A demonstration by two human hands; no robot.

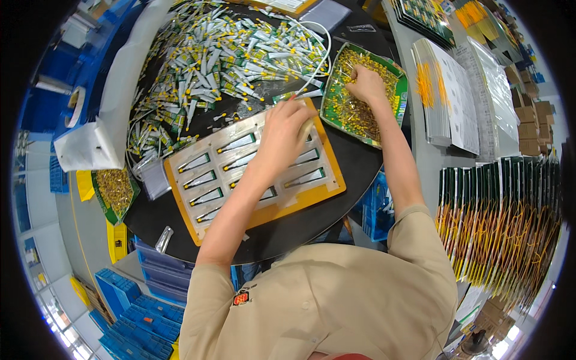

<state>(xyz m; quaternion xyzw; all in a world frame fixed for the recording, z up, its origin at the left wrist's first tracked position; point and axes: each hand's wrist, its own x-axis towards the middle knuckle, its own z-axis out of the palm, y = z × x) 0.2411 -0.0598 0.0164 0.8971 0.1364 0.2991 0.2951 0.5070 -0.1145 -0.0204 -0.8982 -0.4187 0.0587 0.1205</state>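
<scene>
My left hand [285, 132] is over the far right part of a white tray with an orange border [333, 174]. Its fingers are closed at the end of a thin white hose [327, 45], where a bit of red shows; the palm hides the rest. Small tubes [204, 197] with dark tips lie singly in the tray's slots. On the right, my right hand [367, 85] reaches into a green box [327, 111] of small yellow pieces [354, 117]. Its fingers are curled and pinched, and I cannot see what is between them.
A large heap of white-and-green tubes with yellow caps [210, 66] covers the far side of the black table [270, 240]. Another green box of yellow pieces [117, 189] stands at the left. Stacked cards with orange cords [498, 222] fill the right, and blue crates [141, 318] stand lower left.
</scene>
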